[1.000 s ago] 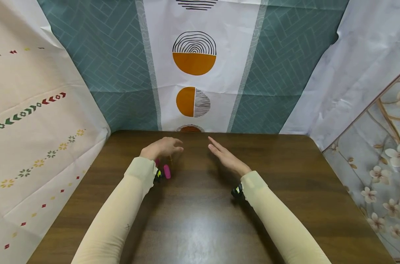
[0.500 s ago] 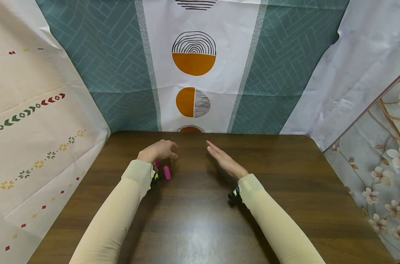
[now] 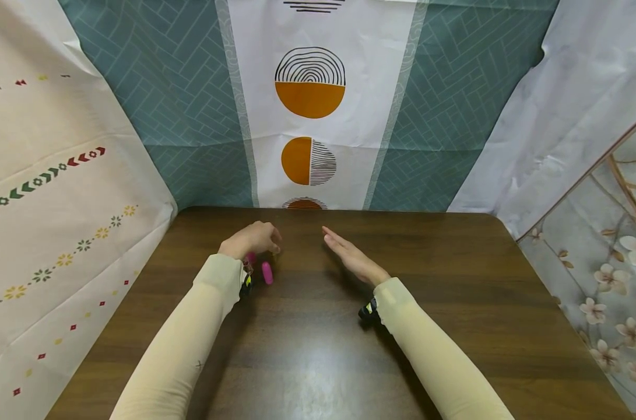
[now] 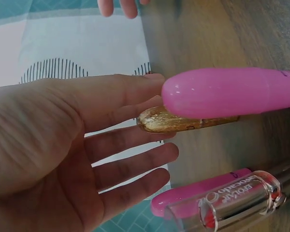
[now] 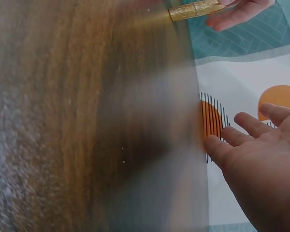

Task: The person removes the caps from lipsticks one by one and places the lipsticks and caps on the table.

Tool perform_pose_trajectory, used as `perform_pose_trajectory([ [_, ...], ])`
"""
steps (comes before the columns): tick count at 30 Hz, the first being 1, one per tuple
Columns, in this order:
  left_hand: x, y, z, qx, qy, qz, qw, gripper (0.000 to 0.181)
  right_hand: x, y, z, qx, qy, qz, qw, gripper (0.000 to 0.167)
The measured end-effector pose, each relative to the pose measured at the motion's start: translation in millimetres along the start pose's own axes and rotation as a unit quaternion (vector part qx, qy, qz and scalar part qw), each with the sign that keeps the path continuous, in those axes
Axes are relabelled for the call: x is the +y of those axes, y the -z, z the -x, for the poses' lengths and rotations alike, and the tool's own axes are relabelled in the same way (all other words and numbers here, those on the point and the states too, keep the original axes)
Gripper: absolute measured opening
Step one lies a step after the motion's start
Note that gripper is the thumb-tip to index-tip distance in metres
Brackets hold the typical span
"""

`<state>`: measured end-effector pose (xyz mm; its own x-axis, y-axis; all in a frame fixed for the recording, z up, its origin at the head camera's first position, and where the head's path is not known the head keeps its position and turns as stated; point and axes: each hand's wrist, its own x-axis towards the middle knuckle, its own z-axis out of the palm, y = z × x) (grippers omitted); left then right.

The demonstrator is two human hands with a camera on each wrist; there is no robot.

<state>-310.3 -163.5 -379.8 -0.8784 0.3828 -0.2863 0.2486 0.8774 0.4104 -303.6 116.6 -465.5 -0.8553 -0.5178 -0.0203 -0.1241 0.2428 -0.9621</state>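
My left hand (image 3: pixel 252 238) reaches over the table around the top of a gold lipstick-like tube (image 5: pixel 195 9). In the left wrist view its fingers (image 4: pixel 135 162) are extended and spread, and the gold tube lies between thumb and fingers; firm contact is not visible. A shiny pink tube (image 4: pixel 227 92) stands nearest that wrist camera and covers the thumb tip. A second pink tube (image 4: pixel 203 191) and a clear-cased tube (image 4: pixel 241 200) with white lettering are beside it. My right hand (image 3: pixel 355 261) hovers palm inward with straight fingers, holding nothing.
The brown wooden table (image 3: pixel 318 326) stretches beneath both arms. A patterned cloth (image 3: pixel 312 128) hangs behind its far edge, with a cream cloth (image 3: pixel 60 204) on the left and a floral one (image 3: pixel 601 291) on the right.
My left hand has shifted slightly left and lowered, its fingers bending down toward the gold tube. My right hand has drifted a little left and toward me. The pink tubes stay in place.
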Motion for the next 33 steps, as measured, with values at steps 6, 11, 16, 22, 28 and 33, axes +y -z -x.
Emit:
perform_pose_trajectory([
  [6,-0.2,-1.2,-1.9,0.0,0.0,-0.012,0.9999,0.033,1,-2,0.0,-0.001,-0.001,-0.001,1.0,0.064],
  [11,0.5,-1.3,-1.9,0.003,-0.001,-0.028,0.9996,0.027,2,-3,-0.9,0.0,0.0,-0.007,1.0,0.063],
  [16,-2.2,-2.1,-3.5,0.009,0.0,-0.041,0.9991,0.019,3,-4,-1.8,0.001,-0.001,-0.006,1.0,0.065],
  [22,-5.3,-2.9,-3.7,0.019,0.001,-0.034,0.9992,0.013,4,-5,-5.9,-0.016,-0.001,-0.051,0.9986,0.063],
  [28,-5.4,1.3,-5.0,0.019,-0.016,-0.02,0.9995,0.016,4,-7,-10.9,-0.04,-0.002,-0.1,0.9942,0.065],
  [33,-1.4,4.7,-7.6,0.016,-0.03,-0.02,0.9992,0.018,5,-13,-16.2,-0.051,-0.007,-0.128,0.9904,0.067],
])
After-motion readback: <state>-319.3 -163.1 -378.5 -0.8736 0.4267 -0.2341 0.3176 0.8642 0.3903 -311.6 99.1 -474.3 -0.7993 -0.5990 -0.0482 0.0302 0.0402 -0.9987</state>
